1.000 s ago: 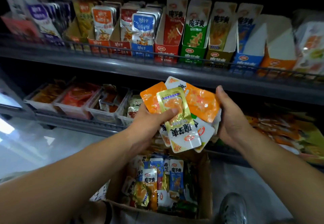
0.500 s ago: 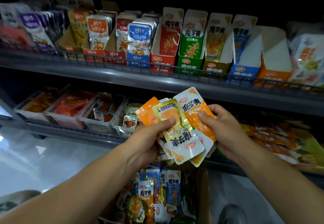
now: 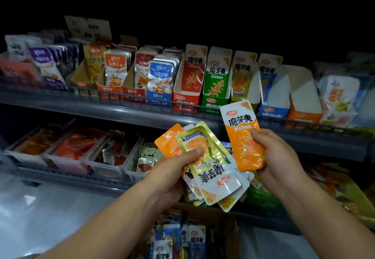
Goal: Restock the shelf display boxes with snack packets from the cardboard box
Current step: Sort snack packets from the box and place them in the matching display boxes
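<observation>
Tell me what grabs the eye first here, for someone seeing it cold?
Centre stage, the right hand holds a single orange packet nearly upright, in front of the upper shelf. Beside it the left hand grips a fan of packets, a gold one on top. Behind, a colourful row of display boxes lines that shelf, and the open cardboard box sits at the bottom edge.

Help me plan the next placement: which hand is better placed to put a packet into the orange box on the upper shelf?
The right hand: it holds a single orange packet, upright, near the orange box. The left hand grips a mixed bunch lower down.
</observation>
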`<state>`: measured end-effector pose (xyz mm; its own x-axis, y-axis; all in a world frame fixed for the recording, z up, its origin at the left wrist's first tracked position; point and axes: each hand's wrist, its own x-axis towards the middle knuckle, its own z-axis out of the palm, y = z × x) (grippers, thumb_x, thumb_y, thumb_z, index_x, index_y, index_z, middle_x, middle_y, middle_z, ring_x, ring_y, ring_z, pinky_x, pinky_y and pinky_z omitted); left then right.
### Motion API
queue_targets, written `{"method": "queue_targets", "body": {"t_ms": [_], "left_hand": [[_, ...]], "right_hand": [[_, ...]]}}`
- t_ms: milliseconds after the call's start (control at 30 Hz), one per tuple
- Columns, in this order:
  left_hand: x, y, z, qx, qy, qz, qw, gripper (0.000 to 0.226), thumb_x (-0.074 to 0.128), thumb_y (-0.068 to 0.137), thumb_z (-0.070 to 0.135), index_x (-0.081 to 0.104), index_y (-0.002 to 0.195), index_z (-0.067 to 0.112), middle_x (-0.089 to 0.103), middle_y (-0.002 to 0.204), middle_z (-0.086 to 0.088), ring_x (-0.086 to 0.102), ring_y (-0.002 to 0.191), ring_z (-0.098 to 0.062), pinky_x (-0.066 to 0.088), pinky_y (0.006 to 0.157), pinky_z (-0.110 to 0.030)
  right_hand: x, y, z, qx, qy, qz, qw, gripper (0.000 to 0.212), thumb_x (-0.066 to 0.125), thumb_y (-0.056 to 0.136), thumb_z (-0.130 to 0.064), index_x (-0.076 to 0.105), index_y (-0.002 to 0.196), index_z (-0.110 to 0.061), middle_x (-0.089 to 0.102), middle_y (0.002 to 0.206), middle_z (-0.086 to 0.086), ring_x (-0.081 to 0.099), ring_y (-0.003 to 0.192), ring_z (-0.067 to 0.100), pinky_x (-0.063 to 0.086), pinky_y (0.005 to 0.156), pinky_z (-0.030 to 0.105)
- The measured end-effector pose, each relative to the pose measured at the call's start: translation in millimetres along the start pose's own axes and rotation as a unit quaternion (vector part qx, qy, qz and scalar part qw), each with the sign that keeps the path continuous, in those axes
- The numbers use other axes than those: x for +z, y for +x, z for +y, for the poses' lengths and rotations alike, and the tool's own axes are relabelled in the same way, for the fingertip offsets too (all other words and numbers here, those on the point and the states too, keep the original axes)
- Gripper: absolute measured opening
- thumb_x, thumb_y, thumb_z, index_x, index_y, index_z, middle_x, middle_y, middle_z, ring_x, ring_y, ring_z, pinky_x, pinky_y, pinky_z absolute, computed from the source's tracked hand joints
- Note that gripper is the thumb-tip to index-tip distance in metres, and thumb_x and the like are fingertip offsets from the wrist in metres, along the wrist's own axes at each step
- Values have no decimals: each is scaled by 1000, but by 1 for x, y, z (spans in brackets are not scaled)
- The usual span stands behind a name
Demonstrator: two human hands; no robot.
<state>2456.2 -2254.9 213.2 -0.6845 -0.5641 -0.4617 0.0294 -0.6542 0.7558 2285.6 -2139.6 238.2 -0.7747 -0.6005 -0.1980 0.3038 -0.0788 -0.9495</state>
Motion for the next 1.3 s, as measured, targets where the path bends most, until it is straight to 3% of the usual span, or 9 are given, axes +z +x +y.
{"method": "queue_targets", "body": {"t_ms": [67,200,467,567,700,867,1000,1133,1300], "left_hand": [[3,-2,3,-4,3,-7,1000,33,78,85,11,71,116,4,78,105,-17,76,98,-36,59,91,-49],[13,-3,6,-14,18,-18,1000,29,79,84,10,73,112,4,78,103,-17,76,96,-36,57,94,-51],[44,13,2,-15,38,-34,999,42,82,74,16,73,114,7,78,105,-17,76,99,-36,56,98,-53],[60,20,0,-20,37,-43,998,48,82,71,17,72,117,7,78,106,-17,76,98,-36,57,93,-51],[81,30,-1,-8,31,-39,999,34,79,81,11,72,114,6,79,101,-17,78,87,-33,60,76,-43],[108,36,0,9,26,-46,999,31,79,83,10,73,113,6,79,99,-16,78,85,-32,61,72,-41],[125,37,-2,12,38,-58,998,31,79,83,11,73,112,7,79,99,-15,78,85,-31,61,71,-40],[133,39,-1,18,54,-58,997,33,80,80,12,73,112,6,79,98,-15,78,83,-31,60,72,-40],[133,43,5,17,50,-59,997,30,78,83,10,73,112,6,79,97,-16,78,82,-32,60,73,-42]], "right_hand": [[-6,3,-8,-17,3,4,1000,4,65,94,-19,66,98,-17,77,89,5,73,79,21,57,74,42],[-19,8,-27,-82,-40,-6,996,35,67,90,-9,57,123,-17,77,104,6,75,89,17,58,70,38],[-66,36,-95,-253,-215,-8,943,95,64,90,7,12,158,-35,77,98,2,75,89,18,62,70,36],[-83,64,-135,-300,-285,6,910,76,67,89,5,32,150,-26,69,118,11,71,93,17,60,65,29],[-99,97,-173,-342,-339,36,876,60,69,92,-4,39,140,-21,62,126,8,65,109,25,59,83,52],[-111,119,-182,-336,-388,29,858,55,61,98,-9,35,146,-15,63,117,4,65,100,20,56,83,38],[-122,133,-185,-336,-409,45,847,58,67,95,-13,38,144,-17,61,129,7,63,111,22,55,89,37],[-126,146,-193,-339,-420,46,840,53,65,95,-7,42,141,-14,62,115,2,63,94,13,53,61,14],[-123,162,-199,-363,-488,52,792,36,56,102,-16,47,136,-16,60,110,3,56,69,6,45,43,10]]}}
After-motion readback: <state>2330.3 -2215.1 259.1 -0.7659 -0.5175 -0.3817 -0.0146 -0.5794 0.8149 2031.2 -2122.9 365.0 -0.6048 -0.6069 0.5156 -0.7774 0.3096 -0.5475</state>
